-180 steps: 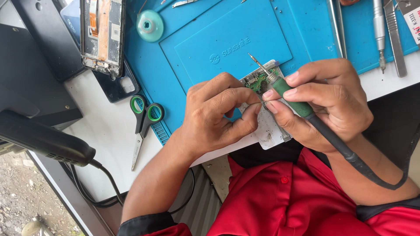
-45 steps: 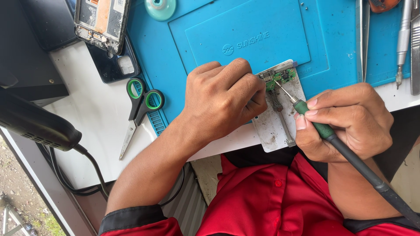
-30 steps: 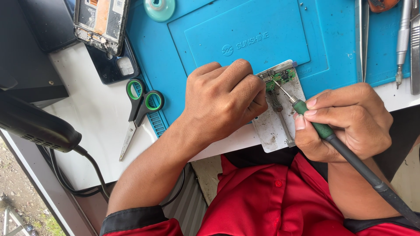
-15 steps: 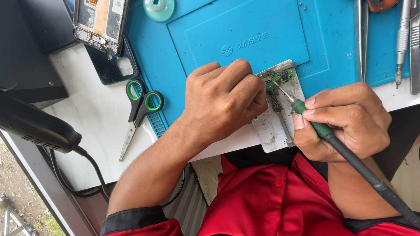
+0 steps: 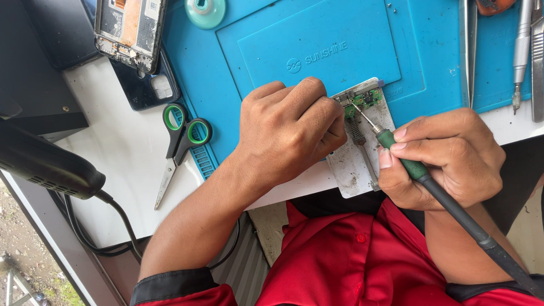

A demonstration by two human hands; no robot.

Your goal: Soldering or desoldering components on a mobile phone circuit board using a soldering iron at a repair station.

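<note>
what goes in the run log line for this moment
left hand: steadying small green circuit board | right hand: soldering iron, tip on board | base: blue mat

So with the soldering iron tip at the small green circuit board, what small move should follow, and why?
Probably lift the green-handled soldering iron slightly: its tip already meets the small green circuit board, which the left hand steadies on the metal holder plate.

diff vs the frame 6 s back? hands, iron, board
The left hand has rolled knuckles-up over the small green circuit board, covering more of it. The right hand has slid back toward the body, and the soldering iron has swung from tip-left to tip-up on the board. Over the last second and a half, nothing moved. Scissors and opened phone stayed put.
</note>
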